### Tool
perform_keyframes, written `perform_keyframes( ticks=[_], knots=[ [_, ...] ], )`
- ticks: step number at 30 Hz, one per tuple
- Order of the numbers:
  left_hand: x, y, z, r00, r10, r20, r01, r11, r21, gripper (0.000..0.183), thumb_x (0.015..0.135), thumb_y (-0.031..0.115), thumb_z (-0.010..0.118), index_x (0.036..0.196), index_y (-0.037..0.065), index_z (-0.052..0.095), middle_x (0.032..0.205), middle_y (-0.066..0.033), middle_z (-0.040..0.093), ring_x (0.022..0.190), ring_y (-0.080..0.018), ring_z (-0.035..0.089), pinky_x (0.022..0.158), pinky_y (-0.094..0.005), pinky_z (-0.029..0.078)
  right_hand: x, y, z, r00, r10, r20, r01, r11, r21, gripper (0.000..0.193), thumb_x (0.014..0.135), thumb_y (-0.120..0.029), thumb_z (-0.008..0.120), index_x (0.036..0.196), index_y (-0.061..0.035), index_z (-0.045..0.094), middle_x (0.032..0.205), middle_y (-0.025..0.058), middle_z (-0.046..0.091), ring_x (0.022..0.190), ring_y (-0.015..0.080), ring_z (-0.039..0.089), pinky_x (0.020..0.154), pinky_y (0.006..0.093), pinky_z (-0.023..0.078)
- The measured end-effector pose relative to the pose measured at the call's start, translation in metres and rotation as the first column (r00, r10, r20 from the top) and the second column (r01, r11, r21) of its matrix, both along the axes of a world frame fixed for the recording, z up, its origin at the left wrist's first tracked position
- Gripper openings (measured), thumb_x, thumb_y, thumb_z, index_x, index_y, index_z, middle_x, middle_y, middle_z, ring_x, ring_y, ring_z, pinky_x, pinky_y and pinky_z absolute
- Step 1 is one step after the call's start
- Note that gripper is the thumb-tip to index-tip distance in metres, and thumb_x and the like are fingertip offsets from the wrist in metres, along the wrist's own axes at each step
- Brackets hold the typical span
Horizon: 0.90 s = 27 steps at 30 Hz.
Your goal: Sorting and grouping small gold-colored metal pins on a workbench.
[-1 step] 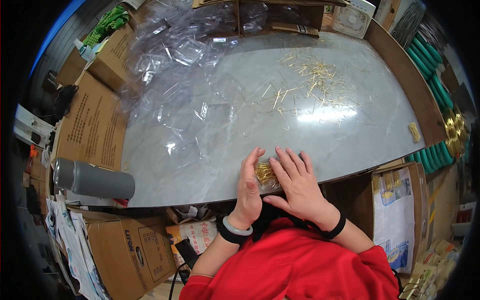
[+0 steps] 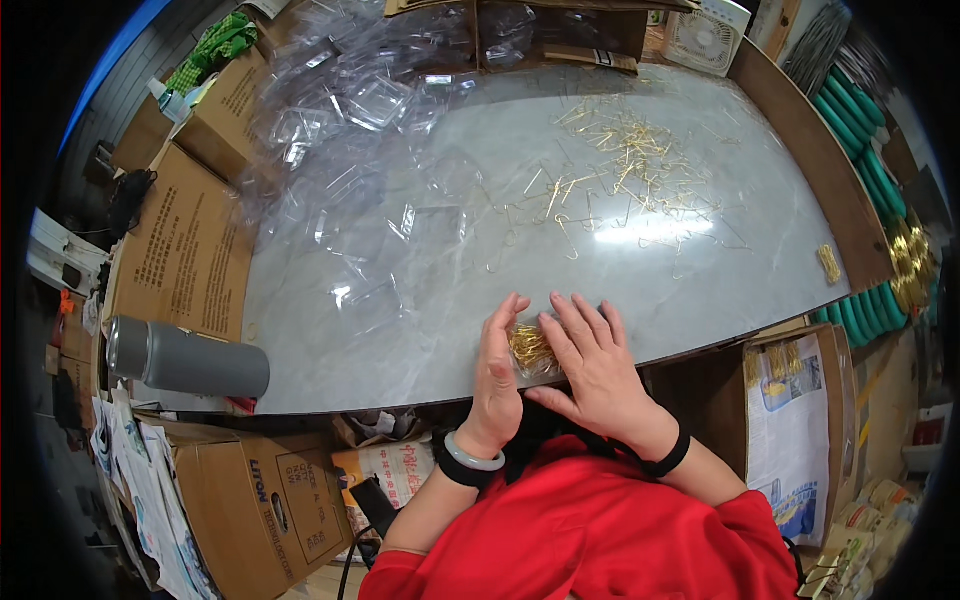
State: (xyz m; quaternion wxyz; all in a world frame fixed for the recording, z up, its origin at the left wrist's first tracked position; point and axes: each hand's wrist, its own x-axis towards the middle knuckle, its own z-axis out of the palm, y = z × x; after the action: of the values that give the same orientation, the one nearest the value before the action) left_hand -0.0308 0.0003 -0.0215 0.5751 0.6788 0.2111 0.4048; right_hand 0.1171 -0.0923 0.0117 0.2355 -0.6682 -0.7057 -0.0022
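Near the table's front edge, a small heap of gold wire hooks (image 2: 533, 346) lies between my two hands, with clear plastic showing at its lower edge. My left hand (image 2: 497, 370) stands on edge along the heap's left side, its fingers stretched upward. On the right side, my right hand (image 2: 600, 368) is palm down with its fingers spread and its inner edge by the hooks. Neither hand is closed round anything. Loose gold hooks (image 2: 637, 147) lie scattered farther back on the grey table (image 2: 440, 350). A bundle of gold hooks (image 2: 828, 264) rests at the right edge.
Clear plastic boxes (image 2: 380, 104) pile up at the back left. A grey bottle (image 2: 205, 362) lies at the left front corner, beside a cardboard box (image 2: 185, 250). A white fan (image 2: 704, 40) stands at the back right, near the raised wooden side board (image 2: 822, 165).
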Motion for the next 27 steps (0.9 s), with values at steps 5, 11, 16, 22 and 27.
perform_keyframes(
  ticks=[5, 11, 16, 22, 27],
  knots=[
    [0.001, -0.007, 0.003, 0.993, -0.077, 0.093, 0.084, 0.994, -0.076, 0.102, 0.099, 0.078, 0.020, 0.158, -0.005, 0.021, 0.157, -0.0214, 0.031, 0.147, -0.0311, 0.032, 0.121, -0.0431, 0.025, -0.004, 0.008, -0.003, 0.988, -0.026, -0.153, 0.042, 0.993, 0.106, 0.082, 0.075, -0.040, 0.085, 0.140, -0.0037, 0.052, 0.148, 0.0182, 0.047, 0.132, 0.0405, 0.046, 0.111, 0.0547, 0.035],
    [-0.003, -0.009, 0.021, 0.991, -0.099, 0.088, 0.104, 0.992, -0.065, 0.105, 0.095, 0.081, 0.026, 0.161, 0.000, 0.013, 0.164, -0.0166, 0.022, 0.155, -0.0293, 0.016, 0.127, -0.0483, 0.011, 0.003, 0.003, 0.001, 0.978, -0.081, -0.192, 0.126, 0.964, 0.235, 0.072, 0.073, -0.030, 0.084, 0.134, -0.0064, 0.056, 0.140, 0.0150, 0.053, 0.122, 0.0388, 0.051, 0.103, 0.0491, 0.041],
    [-0.013, 0.005, 0.017, 0.988, 0.076, -0.138, -0.030, 0.950, 0.309, 0.077, 0.109, 0.055, 0.027, 0.154, -0.007, 0.031, 0.157, -0.0243, 0.033, 0.149, -0.0383, 0.029, 0.123, -0.0474, 0.022, 0.014, 0.009, 0.002, 0.982, -0.135, -0.135, 0.157, 0.973, 0.168, 0.068, 0.073, -0.027, 0.081, 0.133, -0.0063, 0.057, 0.139, 0.0144, 0.053, 0.121, 0.0377, 0.050, 0.102, 0.0481, 0.041],
    [-0.007, 0.004, 0.016, 0.924, 0.174, -0.341, -0.004, 0.895, 0.446, 0.061, 0.108, 0.035, 0.045, 0.150, -0.009, 0.036, 0.155, -0.0276, 0.035, 0.147, -0.0448, 0.032, 0.121, -0.0507, 0.026, 0.013, 0.011, 0.000, 0.985, -0.152, -0.083, 0.163, 0.976, 0.143, 0.071, 0.074, -0.030, 0.079, 0.137, -0.0067, 0.055, 0.140, 0.0125, 0.052, 0.122, 0.0354, 0.049, 0.102, 0.0476, 0.039],
    [0.003, -0.001, 0.017, 0.813, 0.301, -0.498, 0.098, 0.772, 0.628, 0.060, 0.106, 0.033, 0.050, 0.151, -0.006, 0.038, 0.157, -0.0269, 0.035, 0.147, -0.0467, 0.031, 0.121, -0.0510, 0.027, 0.013, 0.011, 0.001, 0.988, -0.123, -0.094, 0.129, 0.990, 0.056, 0.082, 0.076, -0.029, 0.077, 0.148, -0.0050, 0.046, 0.147, 0.0152, 0.048, 0.131, 0.0365, 0.046, 0.108, 0.0483, 0.036]
  ],
)
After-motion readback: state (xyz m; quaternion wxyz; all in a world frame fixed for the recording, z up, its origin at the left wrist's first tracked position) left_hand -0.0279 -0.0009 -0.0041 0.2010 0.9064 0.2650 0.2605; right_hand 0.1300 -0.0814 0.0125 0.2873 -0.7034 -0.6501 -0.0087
